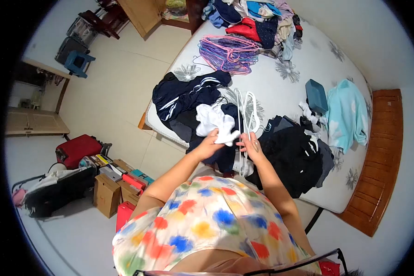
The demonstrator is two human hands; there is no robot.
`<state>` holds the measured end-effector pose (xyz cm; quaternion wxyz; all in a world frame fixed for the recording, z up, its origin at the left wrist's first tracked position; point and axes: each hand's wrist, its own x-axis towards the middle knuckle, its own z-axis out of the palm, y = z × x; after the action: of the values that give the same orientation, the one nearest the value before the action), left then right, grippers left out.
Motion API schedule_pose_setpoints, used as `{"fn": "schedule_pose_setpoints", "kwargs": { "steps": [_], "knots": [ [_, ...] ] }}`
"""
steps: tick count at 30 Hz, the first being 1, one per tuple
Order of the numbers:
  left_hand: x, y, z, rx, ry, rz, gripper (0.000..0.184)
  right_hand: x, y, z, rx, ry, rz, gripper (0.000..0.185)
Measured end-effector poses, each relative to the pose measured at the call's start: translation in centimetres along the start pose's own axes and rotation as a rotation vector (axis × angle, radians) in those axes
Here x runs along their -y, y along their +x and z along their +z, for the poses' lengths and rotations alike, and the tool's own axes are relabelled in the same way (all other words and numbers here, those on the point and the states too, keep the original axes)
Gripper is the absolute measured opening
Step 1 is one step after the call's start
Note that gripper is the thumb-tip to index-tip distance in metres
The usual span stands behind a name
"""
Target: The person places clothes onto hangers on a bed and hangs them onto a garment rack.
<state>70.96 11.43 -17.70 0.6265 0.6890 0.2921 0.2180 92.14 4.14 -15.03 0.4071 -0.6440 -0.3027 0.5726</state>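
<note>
My left hand (209,146) is closed on a bunched white cloth (215,121), raised over dark clothes at the near edge of the bed. Just to the right, my right hand (250,147) is at the lower part of white hangers (249,112), its fingers curled near them; the exact contact is hard to make out. Behind the cloth lies a navy garment with white stripes (188,94). A heap of black clothes (292,156) lies to the right of my right hand.
Pink and purple hangers (229,53) and a mixed clothes pile (257,25) lie farther back on the bed (303,89). At right are a teal bin (316,96) and light-blue cloth (347,115). Boxes (108,195) and a blue stool (78,63) stand on the left floor.
</note>
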Motion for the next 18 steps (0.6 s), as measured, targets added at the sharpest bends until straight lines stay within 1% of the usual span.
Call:
{"fn": "schedule_pose_setpoints", "kwargs": {
  "steps": [1,2,3,4,5,6,7,8,9,10,11,12,14,16,17,18],
  "knots": [
    [-0.6,-0.2,1.2,0.041,0.095,0.069,0.031,-0.3,0.2,0.3,-0.009,0.023,0.007,0.042],
    [-1.2,-0.5,2.4,0.085,0.189,0.138,0.031,-1.3,0.9,-0.3,-0.001,-0.121,-0.029,0.043],
    [-3.4,-0.8,3.3,0.170,0.203,0.151,0.032,-1.4,0.4,-0.2,-0.001,-0.054,-0.056,0.042],
    [-4.3,-1.3,4.7,0.212,0.195,0.171,0.039,0.1,-0.8,0.6,0.000,0.012,-0.082,0.042],
    [-5.0,-1.7,5.6,0.244,0.233,0.169,0.041,1.8,-2.3,0.7,-0.092,0.063,-0.002,0.027],
    [-5.5,-2.1,6.3,0.276,0.270,0.166,0.043,0.3,-2.1,-0.2,-0.078,0.067,-0.050,0.023],
    [-5.1,-2.4,6.7,0.319,0.298,0.138,0.044,-2.2,-1.4,-1.6,-0.066,0.072,-0.099,0.020],
    [-5.1,-2.8,7.0,0.302,0.161,0.021,0.042,-3.6,-1.2,-2.8,-0.055,0.077,-0.149,0.018],
    [-5.2,-3.4,7.3,0.283,0.023,-0.096,0.041,-2.7,-2.3,-3.4,-0.085,-0.027,-0.170,0.021],
    [-5.2,-4.0,7.5,0.263,-0.117,-0.213,0.039,-2.5,-3.0,-4.1,-0.096,-0.038,-0.161,0.019],
    [-4.2,-4.5,7.7,0.249,-0.177,-0.225,0.035,-2.2,-3.7,-4.7,-0.099,0.031,-0.162,0.019],
    [-5.5,-5.0,7.2,0.247,-0.096,-0.348,0.037,-1.8,-4.4,-5.2,-0.103,0.099,-0.163,0.019],
    [-2.3,-6.4,7.3,0.111,0.138,-0.266,0.039,-0.6,-5.9,-6.3,-0.118,0.131,-0.157,0.020],
    [-3.5,-7.1,6.8,0.048,0.726,-0.359,0.043,-0.1,-6.8,-7.2,-0.113,0.180,-0.220,0.021],
    [-2.7,-7.5,6.8,-0.054,0.782,-0.376,0.047,0.2,-7.3,-7.4,-0.115,0.218,-0.256,0.021],
    [-0.7,-7.8,6.5,-0.123,0.772,-0.356,0.046,0.7,-7.9,-7.4,-0.116,0.256,-0.293,0.021]
  ]
}}
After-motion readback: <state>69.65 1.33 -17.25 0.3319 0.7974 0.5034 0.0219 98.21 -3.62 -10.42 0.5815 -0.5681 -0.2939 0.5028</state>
